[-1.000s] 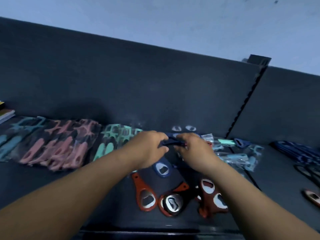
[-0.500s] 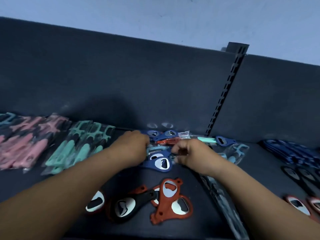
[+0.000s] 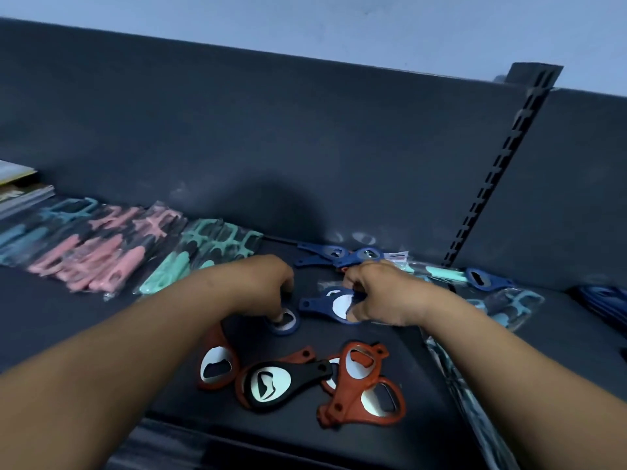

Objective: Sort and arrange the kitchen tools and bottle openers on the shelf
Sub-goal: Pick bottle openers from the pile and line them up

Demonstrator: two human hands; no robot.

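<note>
- Blurred pink and teal packets [image 3: 101, 256] lie far left of the left grip [image 3: 264, 286].
- Left grip curls down onto a small blue opener [image 3: 289, 326] on the shelf [image 3: 68, 317]; its hold is hidden.
- Right grip [image 3: 380, 293] pinches a blue opener [image 3: 322, 304], partly covering its head.

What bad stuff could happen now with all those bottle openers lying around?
1. The red openers lie heaped close to the shelf's front edge; a forearm sweeping back could knock them off.
2. The black opener lies across a red one, so lifting either might drag the other along.
3. The left hand pinches a small blue opener while the right hand holds a long blue opener; with both hands busy, one could slip.
</note>
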